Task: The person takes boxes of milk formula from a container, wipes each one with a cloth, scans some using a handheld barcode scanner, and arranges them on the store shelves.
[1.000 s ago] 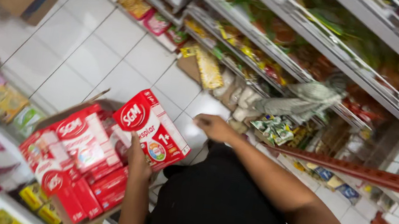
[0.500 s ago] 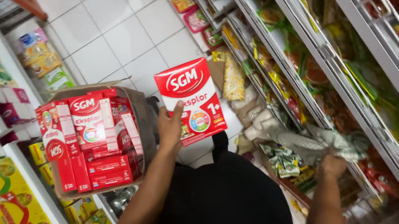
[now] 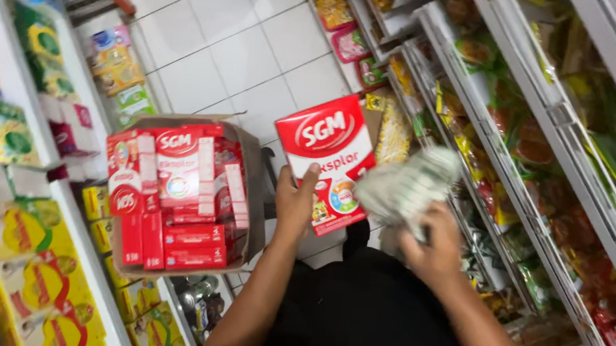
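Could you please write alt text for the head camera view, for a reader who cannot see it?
Looking down a shop aisle, the left hand holds up a red box while the right hand grips a crumpled cloth beside it. A cardboard carton of similar red boxes sits lower left, with stocked shelves on both sides above a white tiled floor.

Single head view, tilted down the aisle floor (image 3: 253, 47), close above the shelves (image 3: 534, 139)
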